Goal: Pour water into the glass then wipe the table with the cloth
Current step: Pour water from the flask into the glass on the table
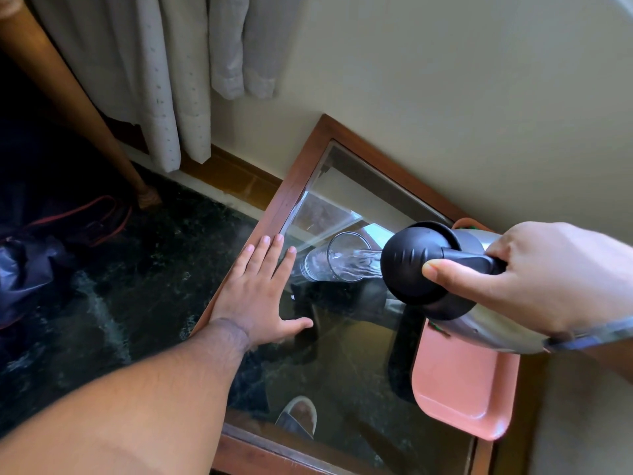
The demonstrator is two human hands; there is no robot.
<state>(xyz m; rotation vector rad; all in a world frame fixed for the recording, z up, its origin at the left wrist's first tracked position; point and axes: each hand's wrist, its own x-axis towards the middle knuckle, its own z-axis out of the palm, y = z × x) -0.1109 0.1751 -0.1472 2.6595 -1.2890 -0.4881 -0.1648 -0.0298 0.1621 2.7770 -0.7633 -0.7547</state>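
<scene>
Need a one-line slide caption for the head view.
Right hand tips a steel flask, pouring water into the glass on a glass-topped table; left hand rests flat beside it.

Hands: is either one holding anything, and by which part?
The right hand grips the flask by its black handle. The left hand lies flat, holding nothing.

Glass point(337, 258) hemmed between hand point(255, 296) and flask point(424, 265)

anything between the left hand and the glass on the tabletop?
No. In the head view, only bare glass tabletop separates the left hand, resting flat, from the glass. The right hand pours from a flask on the glass's far side.
</scene>
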